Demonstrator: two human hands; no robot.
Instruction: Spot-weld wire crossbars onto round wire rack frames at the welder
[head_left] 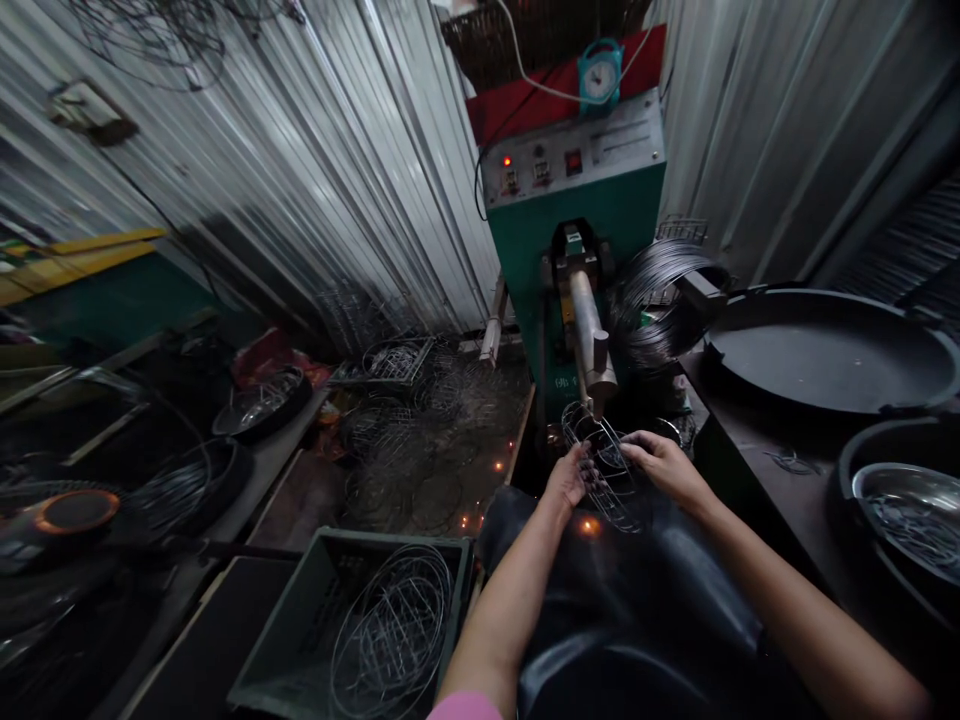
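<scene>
Both my hands grip a round wire rack (pixel 611 490) made of thin metal rods, tilted under the electrode arm of a green spot welder (pixel 517 240). My left hand (pixel 570 475) is closed on its left side. At the upper right edge, my right hand (pixel 664 462) pinches the rim. The welder's electrode tip (pixel 596 408) meets or nearly meets the wires; I cannot tell which. Glowing sparks (pixel 590 526) lie over the dark apron (pixel 630 620) on my lap and fly off to the left.
A green crate (pixel 281 620) at lower left holds several wire racks (pixel 397 620). Beside the welder hang wire rings (pixel 660 290). A large black pan (pixel 832 350) and a metal bowl (pixel 911 480) with bent wires stand right. A teal clock (pixel 600 75) sits on top of the welder.
</scene>
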